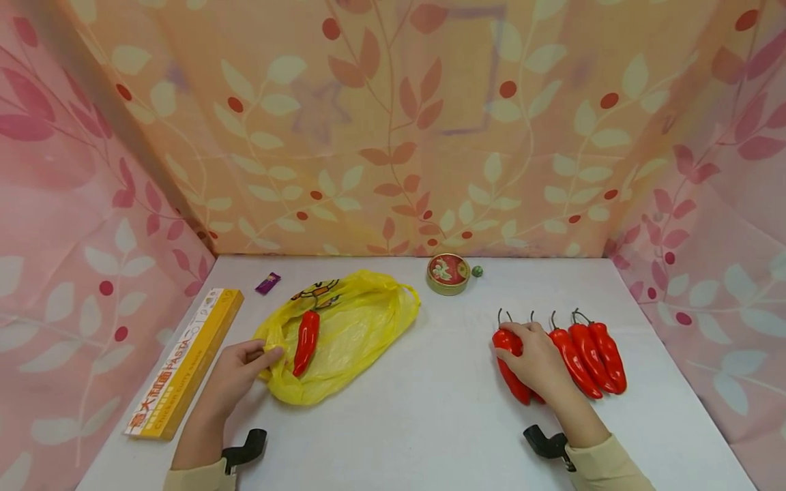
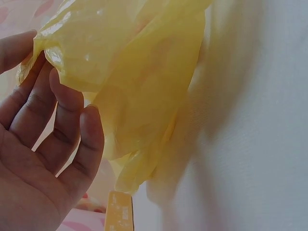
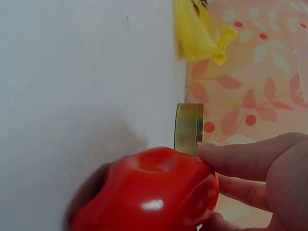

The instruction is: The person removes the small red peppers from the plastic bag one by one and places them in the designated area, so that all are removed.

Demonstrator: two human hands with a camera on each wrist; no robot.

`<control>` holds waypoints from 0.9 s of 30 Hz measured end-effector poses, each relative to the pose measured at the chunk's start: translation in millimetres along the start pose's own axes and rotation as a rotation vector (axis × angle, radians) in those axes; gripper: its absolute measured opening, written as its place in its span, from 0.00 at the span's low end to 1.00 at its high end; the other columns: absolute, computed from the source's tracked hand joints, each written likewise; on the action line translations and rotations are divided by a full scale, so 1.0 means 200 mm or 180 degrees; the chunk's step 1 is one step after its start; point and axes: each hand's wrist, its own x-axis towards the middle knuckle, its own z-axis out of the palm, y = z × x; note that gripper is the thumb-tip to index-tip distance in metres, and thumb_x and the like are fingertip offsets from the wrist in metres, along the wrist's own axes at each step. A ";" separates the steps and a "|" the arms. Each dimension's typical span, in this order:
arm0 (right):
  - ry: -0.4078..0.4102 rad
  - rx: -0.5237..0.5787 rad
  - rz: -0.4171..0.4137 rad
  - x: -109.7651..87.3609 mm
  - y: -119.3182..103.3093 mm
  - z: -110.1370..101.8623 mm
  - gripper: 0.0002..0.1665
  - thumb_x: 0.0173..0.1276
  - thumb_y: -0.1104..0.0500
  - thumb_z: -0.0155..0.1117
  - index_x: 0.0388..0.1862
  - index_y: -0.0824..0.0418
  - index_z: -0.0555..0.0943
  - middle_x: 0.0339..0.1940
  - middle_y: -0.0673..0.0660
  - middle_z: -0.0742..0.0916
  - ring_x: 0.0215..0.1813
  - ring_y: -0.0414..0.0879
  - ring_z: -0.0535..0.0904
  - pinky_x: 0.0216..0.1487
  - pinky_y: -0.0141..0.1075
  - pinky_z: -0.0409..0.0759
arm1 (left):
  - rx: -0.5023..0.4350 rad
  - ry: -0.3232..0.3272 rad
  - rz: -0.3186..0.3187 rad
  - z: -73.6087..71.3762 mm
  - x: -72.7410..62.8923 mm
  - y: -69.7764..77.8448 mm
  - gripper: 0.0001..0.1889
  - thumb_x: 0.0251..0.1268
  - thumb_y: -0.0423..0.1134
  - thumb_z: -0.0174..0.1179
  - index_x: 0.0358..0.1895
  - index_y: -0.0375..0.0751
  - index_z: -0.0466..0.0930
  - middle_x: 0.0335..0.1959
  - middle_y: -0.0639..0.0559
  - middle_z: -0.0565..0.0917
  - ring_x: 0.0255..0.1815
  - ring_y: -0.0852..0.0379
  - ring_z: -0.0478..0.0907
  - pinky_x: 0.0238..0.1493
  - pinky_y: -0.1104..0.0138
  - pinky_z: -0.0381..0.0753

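Observation:
My left hand [image 1: 239,372] pinches the left rim of a thin yellow plastic bag [image 1: 362,348] between thumb and fingers; the left wrist view shows the bag [image 2: 149,82] hanging from the fingertips of that hand [image 2: 53,139]. One red chili pepper [image 1: 306,343] lies inside the bag's mouth. On the right, my right hand [image 1: 534,361] grips a red pepper [image 1: 514,382] at the left end of a row, thumb on its near side. The right wrist view has this pepper [image 3: 159,192] close up, its lower part cut off. The hand partly hides the neighbouring peppers.
More red peppers [image 1: 592,358] lie to the right of the hand. A round tin [image 1: 448,274] and a small green ball [image 1: 477,271] stand at the back. A yellow pasta box [image 1: 190,368] lies at the left, with a purple packet [image 1: 268,283] behind it.

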 end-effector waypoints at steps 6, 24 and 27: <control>-0.0039 -0.0142 0.0007 0.01 0.00 0.01 0.38 0.62 0.48 0.75 0.70 0.58 0.75 0.56 0.70 0.77 0.53 0.65 0.77 0.37 0.54 0.86 | -0.0004 -0.0024 0.0005 0.00 0.00 0.00 0.22 0.69 0.51 0.65 0.47 0.33 0.82 0.33 0.50 0.83 0.37 0.53 0.75 0.35 0.68 0.78; 0.0036 -0.0213 -0.0153 0.03 -0.05 -0.06 0.30 0.64 0.50 0.73 0.64 0.57 0.80 0.46 0.62 0.84 0.46 0.55 0.79 0.39 0.49 0.85 | 0.0065 -0.0027 -0.0084 0.01 0.00 0.01 0.24 0.68 0.54 0.65 0.52 0.34 0.82 0.36 0.50 0.84 0.40 0.54 0.73 0.36 0.68 0.78; -0.0015 -0.0140 -0.0166 0.04 -0.07 -0.07 0.30 0.65 0.49 0.72 0.64 0.56 0.80 0.48 0.62 0.84 0.47 0.56 0.80 0.39 0.49 0.85 | 0.0099 -0.0030 -0.0103 0.01 0.00 0.01 0.26 0.67 0.55 0.65 0.53 0.34 0.81 0.37 0.50 0.84 0.40 0.55 0.73 0.37 0.68 0.77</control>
